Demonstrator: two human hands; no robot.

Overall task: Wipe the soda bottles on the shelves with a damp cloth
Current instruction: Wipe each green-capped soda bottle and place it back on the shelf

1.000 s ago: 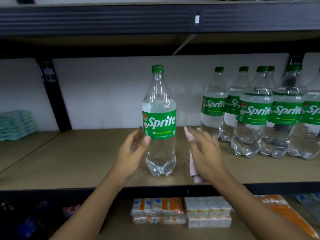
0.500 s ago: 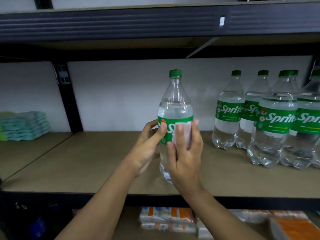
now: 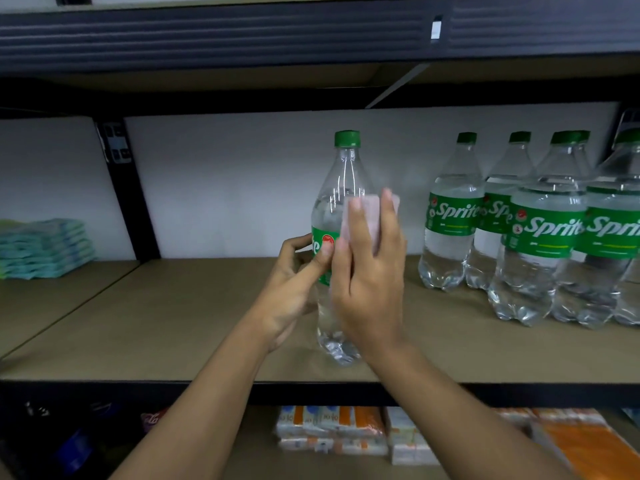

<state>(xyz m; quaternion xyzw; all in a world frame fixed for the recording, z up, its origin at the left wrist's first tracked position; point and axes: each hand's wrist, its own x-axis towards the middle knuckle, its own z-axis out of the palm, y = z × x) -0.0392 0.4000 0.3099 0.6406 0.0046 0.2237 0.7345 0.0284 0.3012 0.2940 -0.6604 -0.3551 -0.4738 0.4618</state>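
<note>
Head view.
- Sprite bottle (image 3: 341, 181), green cap on, upright near the front edge of the shelf board (image 3: 173, 323). It stands well apart from the other Sprite bottles (image 3: 547, 237) clustered to the right. I cannot tell whether its base rests on the board or is just off it.
- Left hand (image 3: 294, 289): fingers and thumb curled round the label band, steadying the bottle from the left.
- Right hand (image 3: 370, 282): cupped round the shoulder, above the label and over it. It presses a folded pink cloth (image 3: 369, 216) against the plastic, and only the cloth's top edge shows past the fingertips.
- Handling, my guess: the bottle looks full, so heavy for its size. The clear wall is thin and would dent under a hard squeeze, and it would be slick once damp. The label band should give the surest hold, with the neck below the cap as the second choice. The cloth is soft and wraps the curve easily.
- Also seen: teal packs (image 3: 45, 247) stacked on the left bay, small cartons (image 3: 332, 431) on the shelf below.
</note>
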